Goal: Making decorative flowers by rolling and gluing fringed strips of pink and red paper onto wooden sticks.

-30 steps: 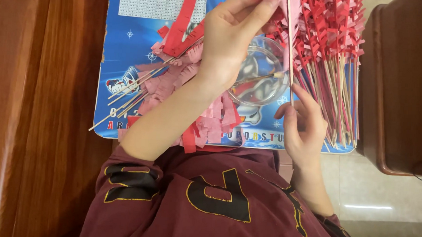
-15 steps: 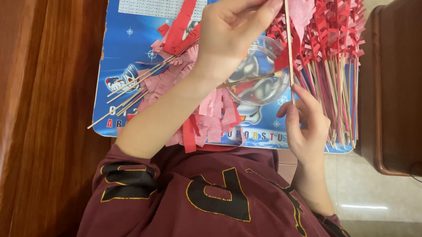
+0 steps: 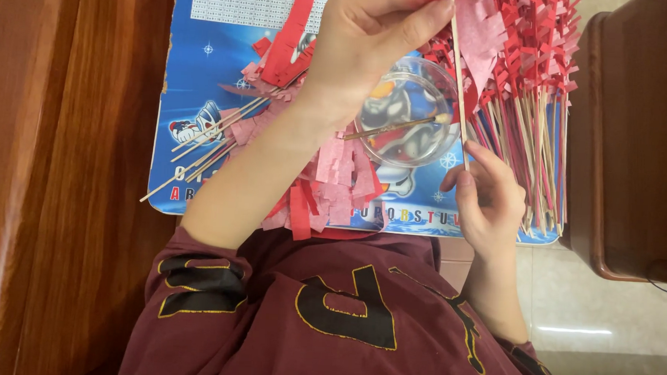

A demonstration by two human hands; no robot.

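The mat [image 3: 217, 90] on the counter was bright blue, patterned with small white stars, a pale grid panel at its far edge, cartoon figures and a row of multicoloured letters along its near edge. The fringed paper strips [image 3: 326, 183] were pink and red, the finished sticks [image 3: 537, 76] by the right edge carried red and pink fringe on pale tan stems, and the bowl [image 3: 407, 111] was clear glass. The sweater [image 3: 342, 317] was maroon with black shapes outlined in yellow, and the wooden furniture [image 3: 68, 173] was reddish brown.
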